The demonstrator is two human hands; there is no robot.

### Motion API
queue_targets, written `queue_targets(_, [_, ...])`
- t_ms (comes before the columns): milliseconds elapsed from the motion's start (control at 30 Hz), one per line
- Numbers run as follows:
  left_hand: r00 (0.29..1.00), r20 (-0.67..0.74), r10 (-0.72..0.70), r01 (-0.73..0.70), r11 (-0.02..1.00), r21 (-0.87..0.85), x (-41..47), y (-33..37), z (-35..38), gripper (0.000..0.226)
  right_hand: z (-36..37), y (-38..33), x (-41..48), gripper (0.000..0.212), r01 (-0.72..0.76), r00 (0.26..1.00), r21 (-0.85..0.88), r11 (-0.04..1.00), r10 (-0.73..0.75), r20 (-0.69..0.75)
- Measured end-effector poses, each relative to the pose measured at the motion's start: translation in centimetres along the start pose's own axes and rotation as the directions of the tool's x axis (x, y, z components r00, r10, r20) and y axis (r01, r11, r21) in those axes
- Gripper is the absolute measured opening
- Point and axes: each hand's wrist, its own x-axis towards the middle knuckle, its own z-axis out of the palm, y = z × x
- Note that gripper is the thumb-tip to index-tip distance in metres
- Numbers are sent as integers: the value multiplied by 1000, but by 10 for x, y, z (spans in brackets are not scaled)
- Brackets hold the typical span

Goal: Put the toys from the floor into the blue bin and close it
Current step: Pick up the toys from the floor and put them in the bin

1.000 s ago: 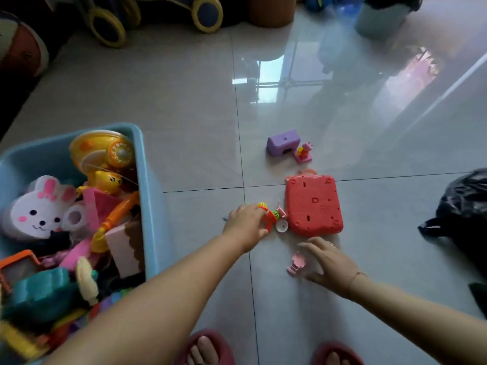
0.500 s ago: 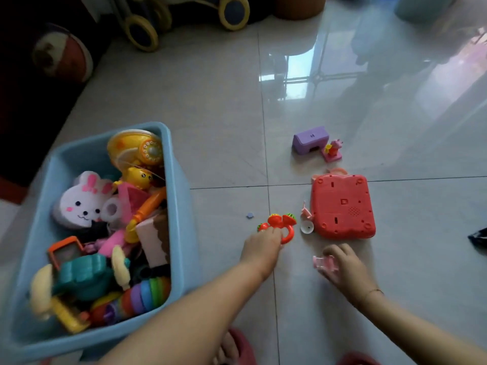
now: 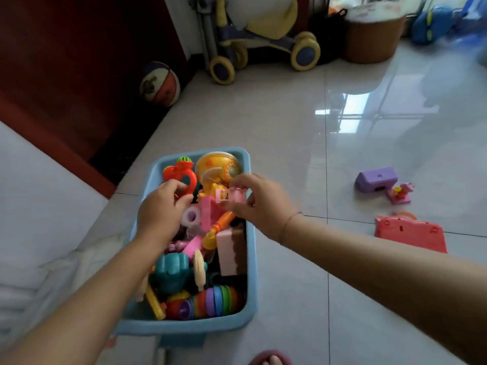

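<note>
Blue bin (image 3: 251,259); left fingers (image 3: 181,201) around red rattle (image 3: 184,175), right fingers (image 3: 247,180) tight on blurred pink toy (image 3: 235,197), perhaps chair.

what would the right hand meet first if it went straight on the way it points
Probably the yellow toy in the blue bin, just beyond the pink toy the right hand pinches; height above it is unclear.

Hands (image 3: 210,204) over bin (image 3: 251,259)

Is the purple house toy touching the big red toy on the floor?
Apart. The head view shows a strip of bare floor between the purple house and the red toy.
</note>
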Motion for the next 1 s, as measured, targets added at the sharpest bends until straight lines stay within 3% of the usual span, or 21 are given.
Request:
queue_targets(133, [981,179,-70,44,989,143,27,-23,7,34,29,1,28,48,-12,996,-153,988,25,81])
queue_targets(267, [975,217,50,-65,996,63,20,9,22,48,6,47,-3,46,-81,997,-169,982,80,-15])
queue_targets(367, [954,184,236,-219,970,-106,2,62,35,42,-35,112,-44,43,-268,963,-237,934,254,-90])
queue_targets(433, [912,232,337,-296,935,-193,-10,99,51,38,-62,155,-75,49,-403,911,-329,854,409,-56])
queue_targets(500, [861,323,393,-345,918,-196,-19,131,76,35,-79,189,-105,56,-480,847,-424,768,531,4])
queue_targets(567, [823,436,363,-335,931,-143,-26,153,110,35,-84,213,-126,60,-502,810,-464,729,585,43])
queue_targets(667, [764,608,217,-262,965,-16,-39,164,171,43,-74,240,-139,68,-398,816,-613,682,569,102])
queue_targets(767, [699,709,89,-224,970,99,-57,150,226,52,-56,262,-136,78,-252,804,-787,564,574,154])
queue_targets(867, [687,721,91,-259,958,126,-66,129,261,54,-47,276,-127,78,-124,806,-844,522,549,221])
queue_targets(1000, [720,677,153,-311,943,118,-74,112,277,43,-47,280,-130,65,33,843,-834,551,433,320])
